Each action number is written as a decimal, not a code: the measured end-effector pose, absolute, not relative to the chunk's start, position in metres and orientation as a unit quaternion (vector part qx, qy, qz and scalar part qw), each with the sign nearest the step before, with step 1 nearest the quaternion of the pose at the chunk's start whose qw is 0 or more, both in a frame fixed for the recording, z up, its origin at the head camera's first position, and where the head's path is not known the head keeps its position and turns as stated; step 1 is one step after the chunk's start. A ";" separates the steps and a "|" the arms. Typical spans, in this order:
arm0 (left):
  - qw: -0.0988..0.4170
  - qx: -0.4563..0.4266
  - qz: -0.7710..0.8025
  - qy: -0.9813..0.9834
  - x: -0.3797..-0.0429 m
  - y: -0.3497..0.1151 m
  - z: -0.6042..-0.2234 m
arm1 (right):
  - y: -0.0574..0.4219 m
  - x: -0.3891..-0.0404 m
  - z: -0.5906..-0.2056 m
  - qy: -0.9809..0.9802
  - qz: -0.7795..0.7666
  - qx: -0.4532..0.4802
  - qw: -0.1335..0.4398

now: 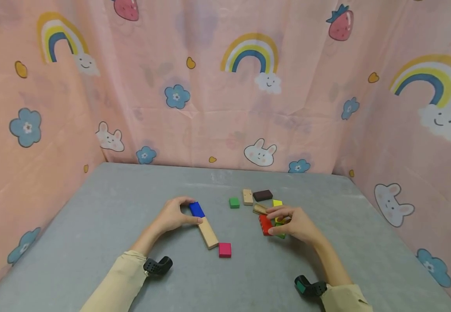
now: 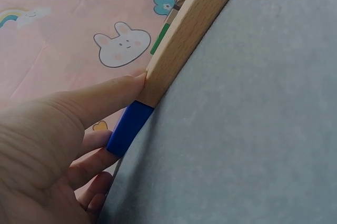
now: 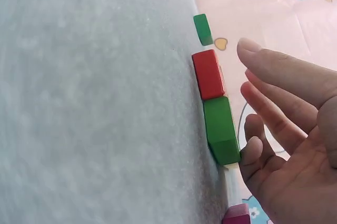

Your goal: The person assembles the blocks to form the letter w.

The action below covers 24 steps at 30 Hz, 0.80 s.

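My left hand (image 1: 174, 215) is around a blue block (image 1: 197, 209), fingers at its far end. Its thumb lies at the seam where the blue block meets a long plain wooden block (image 1: 208, 235); these two lie end to end on the grey table. At the wooden block's near end sits a crimson block (image 1: 225, 250). Over a cluster on the right hovers my right hand (image 1: 296, 223), its fingers spread and loosely bent, nothing between them. Beneath it are a red block (image 3: 209, 74) and a green block (image 3: 221, 126) side by side, the little finger close to the green one.
Behind the red block lie a thin wooden block (image 1: 259, 209) and a yellow block (image 1: 277, 203), partly covered by the right hand. Farther back are a small green block (image 1: 234, 203), an upright-lying wooden block (image 1: 247, 197) and a dark brown block (image 1: 263, 195). A pink curtain (image 1: 210, 121) encloses the table.
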<state>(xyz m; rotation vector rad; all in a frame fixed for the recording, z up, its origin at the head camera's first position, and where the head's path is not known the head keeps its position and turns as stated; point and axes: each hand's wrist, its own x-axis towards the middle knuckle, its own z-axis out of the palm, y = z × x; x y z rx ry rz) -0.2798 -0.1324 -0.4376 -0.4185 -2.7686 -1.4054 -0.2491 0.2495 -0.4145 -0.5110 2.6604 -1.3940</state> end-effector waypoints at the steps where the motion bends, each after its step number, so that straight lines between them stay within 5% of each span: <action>1: 0.004 -0.134 -0.448 -0.884 -0.280 -0.133 -0.437 | 0.250 -0.250 -0.415 0.871 -0.457 -0.171 0.050; 24: 0.000 -0.130 -0.449 -0.884 -0.280 -0.132 -0.437 | 0.247 -0.250 -0.424 0.882 -0.444 -0.142 0.071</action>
